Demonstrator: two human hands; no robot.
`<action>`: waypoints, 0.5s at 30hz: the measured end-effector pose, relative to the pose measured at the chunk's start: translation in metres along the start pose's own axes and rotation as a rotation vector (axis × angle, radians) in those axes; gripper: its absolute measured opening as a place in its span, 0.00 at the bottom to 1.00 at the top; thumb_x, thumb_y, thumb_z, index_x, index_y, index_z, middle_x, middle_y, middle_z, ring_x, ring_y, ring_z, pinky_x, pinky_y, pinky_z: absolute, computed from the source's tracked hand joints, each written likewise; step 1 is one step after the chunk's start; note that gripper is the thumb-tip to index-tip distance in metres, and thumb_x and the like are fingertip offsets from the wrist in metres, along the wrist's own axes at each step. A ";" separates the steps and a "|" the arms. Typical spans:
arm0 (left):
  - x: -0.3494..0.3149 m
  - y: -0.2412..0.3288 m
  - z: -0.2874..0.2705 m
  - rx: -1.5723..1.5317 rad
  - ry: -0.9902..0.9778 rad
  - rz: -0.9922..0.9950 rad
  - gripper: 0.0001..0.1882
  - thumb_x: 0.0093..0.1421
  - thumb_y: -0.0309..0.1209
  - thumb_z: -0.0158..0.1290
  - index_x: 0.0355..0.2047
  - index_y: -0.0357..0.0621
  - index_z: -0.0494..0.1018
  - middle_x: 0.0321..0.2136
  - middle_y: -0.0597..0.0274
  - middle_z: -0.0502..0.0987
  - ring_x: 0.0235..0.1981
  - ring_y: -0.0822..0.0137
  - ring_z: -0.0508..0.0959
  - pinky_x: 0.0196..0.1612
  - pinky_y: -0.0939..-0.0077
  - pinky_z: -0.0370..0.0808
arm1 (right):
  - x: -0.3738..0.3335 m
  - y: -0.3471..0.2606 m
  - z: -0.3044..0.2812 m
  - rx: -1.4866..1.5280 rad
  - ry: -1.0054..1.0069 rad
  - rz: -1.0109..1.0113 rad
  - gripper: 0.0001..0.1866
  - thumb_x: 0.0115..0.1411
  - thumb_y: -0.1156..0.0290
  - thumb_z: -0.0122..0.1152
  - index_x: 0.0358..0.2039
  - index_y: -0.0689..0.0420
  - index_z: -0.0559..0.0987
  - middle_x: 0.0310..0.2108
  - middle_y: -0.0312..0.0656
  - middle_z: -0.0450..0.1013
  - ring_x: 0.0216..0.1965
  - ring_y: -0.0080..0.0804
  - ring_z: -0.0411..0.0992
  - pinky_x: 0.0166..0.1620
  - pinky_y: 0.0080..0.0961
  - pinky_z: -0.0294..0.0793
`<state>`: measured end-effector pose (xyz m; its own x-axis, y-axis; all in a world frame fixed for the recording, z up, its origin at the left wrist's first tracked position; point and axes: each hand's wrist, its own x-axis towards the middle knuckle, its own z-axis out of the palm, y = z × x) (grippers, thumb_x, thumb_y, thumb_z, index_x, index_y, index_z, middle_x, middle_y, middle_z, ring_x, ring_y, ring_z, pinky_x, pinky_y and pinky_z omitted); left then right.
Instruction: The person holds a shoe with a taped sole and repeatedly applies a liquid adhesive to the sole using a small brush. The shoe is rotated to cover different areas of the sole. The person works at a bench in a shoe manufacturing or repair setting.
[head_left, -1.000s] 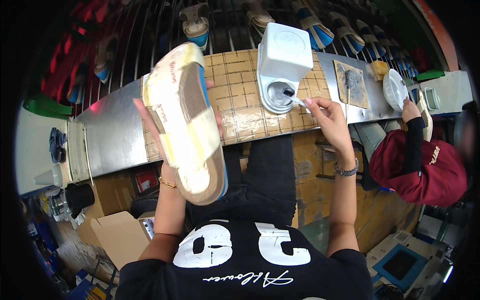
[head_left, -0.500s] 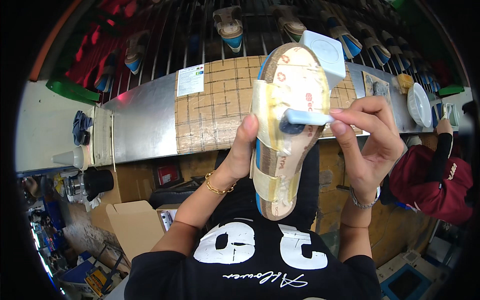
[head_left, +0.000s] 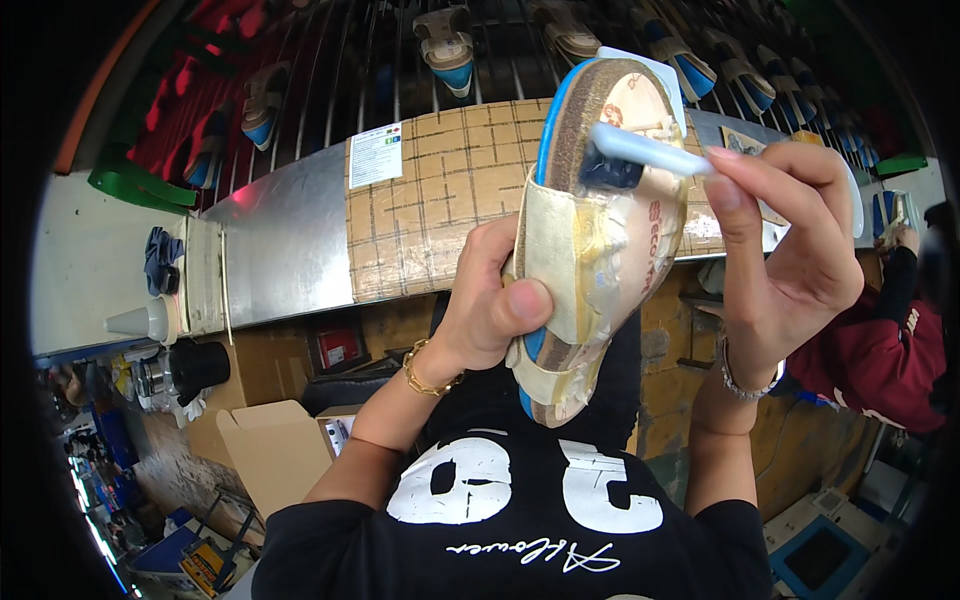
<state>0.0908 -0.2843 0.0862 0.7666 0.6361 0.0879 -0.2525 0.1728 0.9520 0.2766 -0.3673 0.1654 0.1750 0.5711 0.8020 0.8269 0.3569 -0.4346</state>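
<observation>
A sandal point(head_left: 650, 215) is held up over the front of the bench, its pale underside showing and tilted. Blue edging runs along its left side, and cream straps fold over the sole with glossy, wrinkled ends. My left hand point(head_left: 495, 295) is closed round the sandal's left side, thumb pressed on a strap. Pinched between thumb and fingers, a light-blue brush point(head_left: 655, 152) is in my right hand point(head_left: 790, 225). Its dark bristles touch the sole near the upper, wide end, by the brown rim.
Behind the sandal, a cardboard sheet point(head_left: 430, 220) covers part of the metal bench point(head_left: 285, 240). More sandals point(head_left: 445, 55) lie on the bar rack point(head_left: 370, 60) at the back. A white container point(head_left: 650, 75) stands partly hidden behind the sandal. A co-worker in a maroon top point(head_left: 870, 350) is at the right.
The brush has moved up the sole from the strap area toward the wide end. My left hand has tilted the sandal, so its blue left edge shows more.
</observation>
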 end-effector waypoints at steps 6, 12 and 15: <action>0.001 -0.004 -0.001 -0.059 -0.057 0.021 0.58 0.47 0.77 0.53 0.49 0.25 0.73 0.40 0.50 0.81 0.41 0.65 0.82 0.44 0.74 0.79 | -0.002 0.003 -0.005 0.087 -0.058 -0.080 0.14 0.46 0.84 0.72 0.35 0.60 0.86 0.36 0.42 0.71 0.36 0.28 0.67 0.39 0.21 0.63; 0.002 -0.013 -0.003 -0.085 -0.135 0.136 0.57 0.49 0.76 0.51 0.50 0.24 0.72 0.40 0.50 0.81 0.41 0.65 0.82 0.44 0.74 0.79 | -0.001 0.004 -0.010 0.115 -0.116 -0.049 0.13 0.44 0.82 0.73 0.34 0.59 0.86 0.35 0.42 0.71 0.35 0.27 0.66 0.38 0.20 0.61; -0.001 0.003 0.000 -0.013 -0.098 0.097 0.57 0.50 0.76 0.49 0.50 0.24 0.72 0.40 0.49 0.81 0.41 0.65 0.82 0.44 0.74 0.79 | 0.000 0.006 -0.013 0.132 -0.159 -0.041 0.13 0.43 0.80 0.74 0.33 0.59 0.86 0.35 0.43 0.71 0.35 0.28 0.66 0.38 0.21 0.61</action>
<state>0.0891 -0.2842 0.0891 0.7920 0.5739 0.2082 -0.3353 0.1240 0.9339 0.2888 -0.3748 0.1675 0.0476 0.6596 0.7501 0.7524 0.4703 -0.4612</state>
